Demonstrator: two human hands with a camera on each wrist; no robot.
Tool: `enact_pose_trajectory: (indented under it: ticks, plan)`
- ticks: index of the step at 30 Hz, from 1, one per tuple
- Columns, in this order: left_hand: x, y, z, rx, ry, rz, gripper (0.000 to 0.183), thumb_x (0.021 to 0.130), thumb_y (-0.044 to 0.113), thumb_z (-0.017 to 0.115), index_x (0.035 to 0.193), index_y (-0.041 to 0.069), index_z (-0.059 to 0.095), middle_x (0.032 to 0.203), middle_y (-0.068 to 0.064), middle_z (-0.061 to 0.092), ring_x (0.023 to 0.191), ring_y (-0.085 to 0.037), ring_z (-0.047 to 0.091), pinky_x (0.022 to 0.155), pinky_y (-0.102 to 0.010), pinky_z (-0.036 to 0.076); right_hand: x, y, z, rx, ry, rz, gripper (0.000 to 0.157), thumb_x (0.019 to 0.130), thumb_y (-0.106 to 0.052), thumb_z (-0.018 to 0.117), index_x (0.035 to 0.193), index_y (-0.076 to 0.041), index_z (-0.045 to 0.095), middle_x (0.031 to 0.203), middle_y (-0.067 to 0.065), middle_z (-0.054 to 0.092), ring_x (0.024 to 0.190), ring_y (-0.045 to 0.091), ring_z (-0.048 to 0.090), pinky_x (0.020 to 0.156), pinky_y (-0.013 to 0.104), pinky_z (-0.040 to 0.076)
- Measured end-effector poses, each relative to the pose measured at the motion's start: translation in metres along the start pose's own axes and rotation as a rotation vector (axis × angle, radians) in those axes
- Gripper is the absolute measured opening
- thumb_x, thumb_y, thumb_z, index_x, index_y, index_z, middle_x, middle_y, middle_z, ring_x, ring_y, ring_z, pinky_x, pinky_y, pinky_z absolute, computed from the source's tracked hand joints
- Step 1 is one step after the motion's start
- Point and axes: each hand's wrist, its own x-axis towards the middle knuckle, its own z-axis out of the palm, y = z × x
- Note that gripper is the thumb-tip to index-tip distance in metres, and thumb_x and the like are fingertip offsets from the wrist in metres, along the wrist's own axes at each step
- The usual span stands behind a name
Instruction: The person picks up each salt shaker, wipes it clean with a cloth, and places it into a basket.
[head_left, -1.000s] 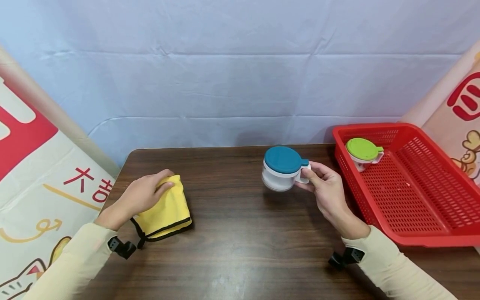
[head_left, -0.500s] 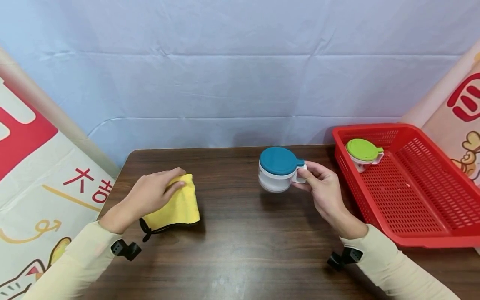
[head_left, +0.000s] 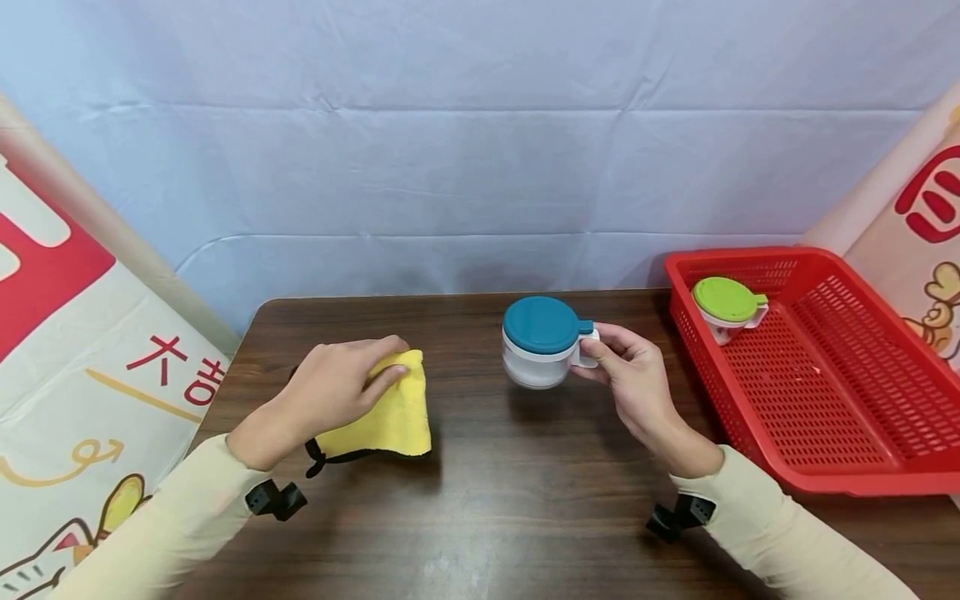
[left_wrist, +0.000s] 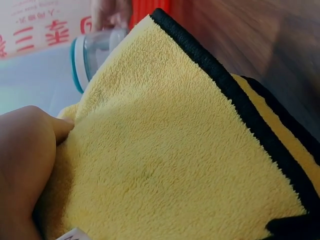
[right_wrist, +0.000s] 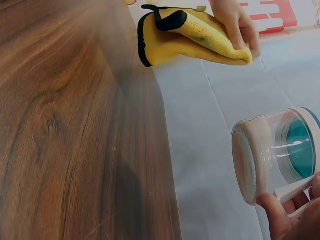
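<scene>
A folded yellow cloth [head_left: 393,412] with black edging hangs from my left hand [head_left: 330,387], pinched between thumb and fingers near its top corner. In the left wrist view the cloth [left_wrist: 165,130] fills most of the picture, and only part of the hand shows. My right hand [head_left: 633,375] grips the white handle of a clear seasoning jar [head_left: 536,371] with a blue lid [head_left: 542,325]. The jar is held upright above the table, and pale contents show at its base in the right wrist view. A gap separates cloth and jar.
A red plastic basket [head_left: 817,479] stands at the right of the brown wooden table [head_left: 480,517]. Inside its far left corner sits another jar with a green lid [head_left: 723,298]. A pale cloth backdrop [head_left: 480,167] hangs behind the table.
My left hand has lifted the cloth and carried it to the right. My right hand has moved the jar slightly left, so the two are closer together.
</scene>
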Motion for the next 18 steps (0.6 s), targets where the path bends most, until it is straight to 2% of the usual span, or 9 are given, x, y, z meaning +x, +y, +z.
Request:
enact_pose_trajectory:
  ticks: [11,18]
  plan:
    - [0.017,0.025,0.000,-0.004,-0.007,0.035,0.018,0.100,0.030,0.066,0.113,0.019,0.065,0.079,0.010,0.066,0.053,-0.004,0.044,0.043,-0.024,0.029,0.003,-0.002,0.009,-0.020,-0.002,0.006,0.021,0.097,-0.001,0.067,0.113,-0.011,0.076,0.100,0.000,0.073,0.088,0.012,0.073,0.076,0.036,0.058]
    - [0.030,0.038,0.002,-0.019,0.017,0.072,0.016,0.099,0.029,0.067,0.109,0.017,0.065,0.070,0.011,0.058,0.051,-0.004,0.041,0.042,-0.023,0.028,0.005,-0.004,0.015,-0.001,-0.003,-0.005,0.021,0.096,-0.001,0.067,0.111,-0.013,0.076,0.099,0.000,0.073,0.087,0.011,0.072,0.077,0.037,0.058]
